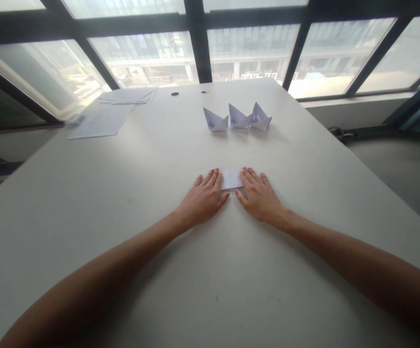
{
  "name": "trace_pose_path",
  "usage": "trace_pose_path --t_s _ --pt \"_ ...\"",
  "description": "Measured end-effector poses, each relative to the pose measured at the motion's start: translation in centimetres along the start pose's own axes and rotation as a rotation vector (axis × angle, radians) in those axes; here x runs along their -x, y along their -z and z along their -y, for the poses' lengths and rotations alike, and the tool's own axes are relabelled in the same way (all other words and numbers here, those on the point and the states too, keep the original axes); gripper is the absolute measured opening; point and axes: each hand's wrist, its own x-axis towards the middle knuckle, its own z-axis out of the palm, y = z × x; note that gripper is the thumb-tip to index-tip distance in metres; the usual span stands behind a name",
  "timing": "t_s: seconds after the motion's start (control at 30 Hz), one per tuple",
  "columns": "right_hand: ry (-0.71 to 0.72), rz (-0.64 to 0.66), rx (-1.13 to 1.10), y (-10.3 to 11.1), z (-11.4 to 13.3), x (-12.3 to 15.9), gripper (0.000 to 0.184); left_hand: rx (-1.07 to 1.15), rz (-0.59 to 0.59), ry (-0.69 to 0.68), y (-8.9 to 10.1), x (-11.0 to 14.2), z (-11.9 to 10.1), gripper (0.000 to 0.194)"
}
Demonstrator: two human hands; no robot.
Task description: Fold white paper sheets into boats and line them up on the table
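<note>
A small folded sheet of white paper (231, 180) lies flat on the white table, with crease lines near its top. My left hand (205, 195) rests on its left side, fingers stretched out and thumb at the lower edge. On the right side lies my right hand (260, 195), also flat with its fingers extended. Both hands cover the paper's outer parts, so only the middle shows. Beyond them stand three folded paper boats: a left one (216, 121), a middle one (239, 117) and a right one (261, 117). The middle and right boats are close together.
Flat paper sheets (103, 121) lie at the table's far left, with thin strips on top. Two round holes, one of them dark (174, 94), sit near the far edge of the table (141, 270). Framed windows (148, 58) rise behind it.
</note>
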Motion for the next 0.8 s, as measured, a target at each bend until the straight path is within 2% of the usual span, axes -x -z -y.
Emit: trace_pose_path --t_s 0.17,0.4,0.57,0.8 --pt "0.004 -0.066 -0.104 -0.2 0.0 -0.5 0.050 -0.053 -0.111 0.018 1.2 -0.5 -0.7 0.060" --pt "0.039 -0.240 -0.317 0.3 -0.2 -0.7 0.041 -0.078 -0.083 0.004 2.0 -0.6 -0.5 0.046" --pt "-0.018 -0.311 -0.519 0.9 -0.3 -0.9 0.039 0.063 -0.072 0.008 2.0 -0.5 -0.2 0.045" --pt "0.022 -0.320 -0.707 0.7 -0.4 -1.2 0.026 0.368 -0.208 0.006 1.5 -0.8 -0.1 0.033"
